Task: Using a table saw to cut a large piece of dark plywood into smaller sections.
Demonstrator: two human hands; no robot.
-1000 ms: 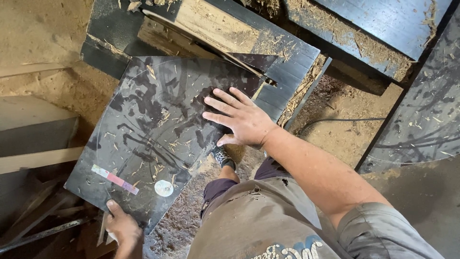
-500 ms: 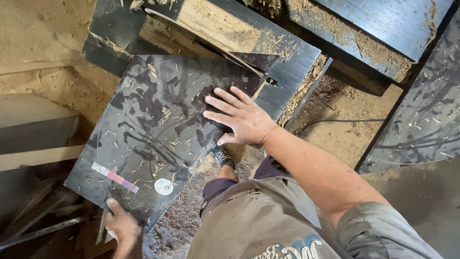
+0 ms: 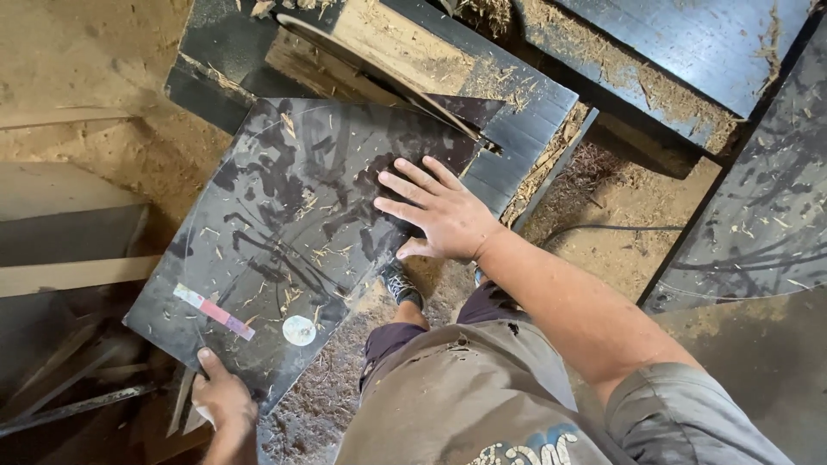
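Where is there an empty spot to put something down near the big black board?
Bare sawdust floor lies open between the saw table and the dark panel at right, crossed only by a thin cable. The black board is free in its middle, between the right hand and the left hand. Lower left is crowded with wood offcuts.

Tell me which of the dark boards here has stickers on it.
The one under both hands: the scuffed black panel in the middle, with a round white sticker and a coloured strip near its lower corner. The other dark boards show no stickers.
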